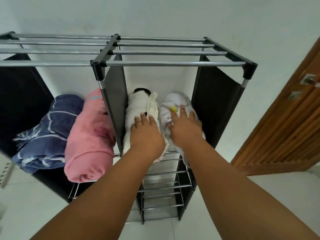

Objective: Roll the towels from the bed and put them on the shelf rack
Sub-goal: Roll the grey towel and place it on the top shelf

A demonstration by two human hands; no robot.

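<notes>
Towels are already up on the shelf rack (173, 63): in the right compartment a cream rolled towel (138, 110) lies beside a white rolled towel (174, 103), both on the bar shelf. The left hand (147, 134) presses flat on the cream one, the right hand (186, 129) on the white one, fingers (181, 110) spread wide and gripping nothing. Both rolls overhang the front bars, so I'd judge a careless lift of the palms could let them loosen or slide forward off the edge. Next door, the pink roll (88, 141) sticks out well past its shelf and the blue towel (46, 132) looks slack; a knock to the frame might tip either.
</notes>
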